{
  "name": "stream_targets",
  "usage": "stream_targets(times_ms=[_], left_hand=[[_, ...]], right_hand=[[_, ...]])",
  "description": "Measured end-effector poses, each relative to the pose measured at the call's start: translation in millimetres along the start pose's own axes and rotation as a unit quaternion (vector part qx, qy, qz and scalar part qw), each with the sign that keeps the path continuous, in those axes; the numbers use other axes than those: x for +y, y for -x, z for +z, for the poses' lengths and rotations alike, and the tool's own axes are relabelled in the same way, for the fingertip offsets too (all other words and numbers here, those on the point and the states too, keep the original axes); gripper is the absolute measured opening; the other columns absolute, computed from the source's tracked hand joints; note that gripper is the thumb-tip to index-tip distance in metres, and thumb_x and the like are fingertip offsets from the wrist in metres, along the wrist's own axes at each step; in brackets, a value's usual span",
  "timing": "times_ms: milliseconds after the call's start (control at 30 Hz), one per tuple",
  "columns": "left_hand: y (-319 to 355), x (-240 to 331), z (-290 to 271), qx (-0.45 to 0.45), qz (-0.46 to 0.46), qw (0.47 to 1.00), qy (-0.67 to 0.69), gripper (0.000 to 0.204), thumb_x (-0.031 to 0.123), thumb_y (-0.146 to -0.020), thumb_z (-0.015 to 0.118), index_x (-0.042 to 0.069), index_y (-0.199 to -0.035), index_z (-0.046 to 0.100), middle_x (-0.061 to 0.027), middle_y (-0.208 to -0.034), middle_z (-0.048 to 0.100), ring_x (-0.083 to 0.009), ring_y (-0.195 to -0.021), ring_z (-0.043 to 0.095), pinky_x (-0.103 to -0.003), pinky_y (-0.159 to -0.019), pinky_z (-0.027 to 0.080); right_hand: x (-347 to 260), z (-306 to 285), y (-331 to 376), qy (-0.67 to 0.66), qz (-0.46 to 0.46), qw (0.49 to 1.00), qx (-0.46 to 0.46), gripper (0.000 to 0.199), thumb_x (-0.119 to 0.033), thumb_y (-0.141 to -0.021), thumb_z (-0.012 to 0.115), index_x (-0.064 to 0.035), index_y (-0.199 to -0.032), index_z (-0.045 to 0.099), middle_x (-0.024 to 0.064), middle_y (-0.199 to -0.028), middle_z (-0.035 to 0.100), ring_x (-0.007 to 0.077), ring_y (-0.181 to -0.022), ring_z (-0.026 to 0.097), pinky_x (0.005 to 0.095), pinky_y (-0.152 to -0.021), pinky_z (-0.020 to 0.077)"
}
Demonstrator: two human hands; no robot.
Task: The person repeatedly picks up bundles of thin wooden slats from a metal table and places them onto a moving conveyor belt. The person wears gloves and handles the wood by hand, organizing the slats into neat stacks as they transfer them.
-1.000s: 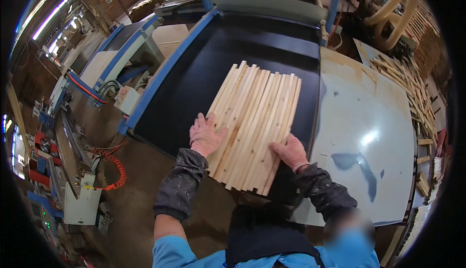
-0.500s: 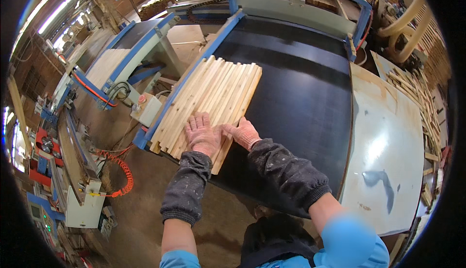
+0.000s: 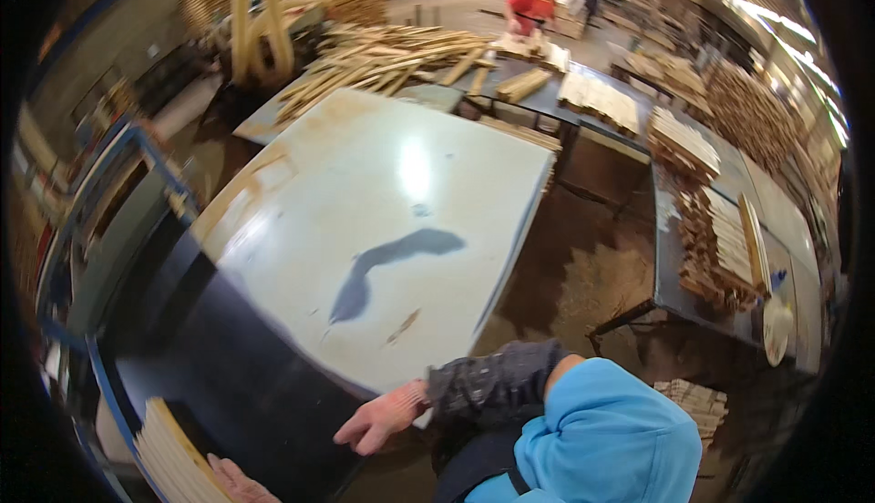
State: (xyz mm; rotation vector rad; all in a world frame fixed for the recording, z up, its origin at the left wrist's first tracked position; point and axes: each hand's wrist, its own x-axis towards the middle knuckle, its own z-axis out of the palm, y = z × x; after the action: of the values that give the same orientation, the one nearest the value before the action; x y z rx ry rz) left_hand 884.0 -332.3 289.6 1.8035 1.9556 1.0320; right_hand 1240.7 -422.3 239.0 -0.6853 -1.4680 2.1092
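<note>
At the lower left edge, pale wooden strips (image 3: 171,453) lie side by side in a row on the black belt (image 3: 228,348). My left hand (image 3: 239,480), in a pink work glove, rests against the side of the outermost strip; its fingers lie flat, and the picture's lower edge cuts off part of the hand. My right hand (image 3: 381,419), gloved alike, is held over the near corner of the belt, away from the strips. Its fingers are apart and nothing is in them. A dark sleeve cover wraps the right forearm.
A pale, glossy board (image 3: 401,293) with a dark stain adjoins the belt. Beyond it lies a heap of loose wooden sticks (image 3: 383,52). A dark table (image 3: 697,284) with stacked strips (image 3: 725,239) stands to the right. A person in red (image 3: 530,0) stands at the far tables.
My view has swung to the right, so the strips now sit at the lower left. My right hand has come off the strips; my left hand remains at their side.
</note>
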Motion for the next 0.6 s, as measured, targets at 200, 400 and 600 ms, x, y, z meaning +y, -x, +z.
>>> stream_targets(times_ms=[200, 400, 600], left_hand=[[91, 178, 205, -0.251, 0.013, 0.870, 0.425, 0.049, 0.028, -0.113, 0.061, -0.007, -0.147, 0.061, -0.0186, -0.142, 0.069, -0.0264, -0.130, 0.066, -0.040, -0.117, 0.050], [244, 356, 361, -0.438, 0.053, 0.755, 0.485, 0.041, 0.020, -0.113, 0.059, -0.007, -0.144, 0.063, -0.0195, -0.140, 0.069, -0.0270, -0.129, 0.068, -0.044, -0.116, 0.054], [347, 510, 469, -0.623, 0.081, 0.648, 0.431, 0.042, 0.022, -0.110, 0.065, -0.006, -0.140, 0.066, -0.0161, -0.134, 0.073, -0.0257, -0.122, 0.070, -0.041, -0.113, 0.054]], right_hand=[[81, 1, 300, -0.223, -0.032, 0.909, 0.351, 0.074, -0.028, -0.103, 0.067, 0.0016, -0.166, 0.042, 0.0044, -0.136, 0.064, 0.0133, -0.116, 0.061, 0.0298, -0.100, 0.0514], [153, 20, 505, -0.342, -0.082, 0.774, 0.527, 0.076, -0.025, -0.106, 0.070, 0.0027, -0.168, 0.035, 0.0131, -0.145, 0.062, 0.0179, -0.119, 0.064, 0.0323, -0.104, 0.0537], [182, 34, 642, -0.357, -0.167, 0.654, 0.646, 0.080, -0.027, -0.107, 0.069, 0.0033, -0.169, 0.030, 0.0233, -0.156, 0.055, 0.0307, -0.132, 0.062, 0.0417, -0.111, 0.0530]])
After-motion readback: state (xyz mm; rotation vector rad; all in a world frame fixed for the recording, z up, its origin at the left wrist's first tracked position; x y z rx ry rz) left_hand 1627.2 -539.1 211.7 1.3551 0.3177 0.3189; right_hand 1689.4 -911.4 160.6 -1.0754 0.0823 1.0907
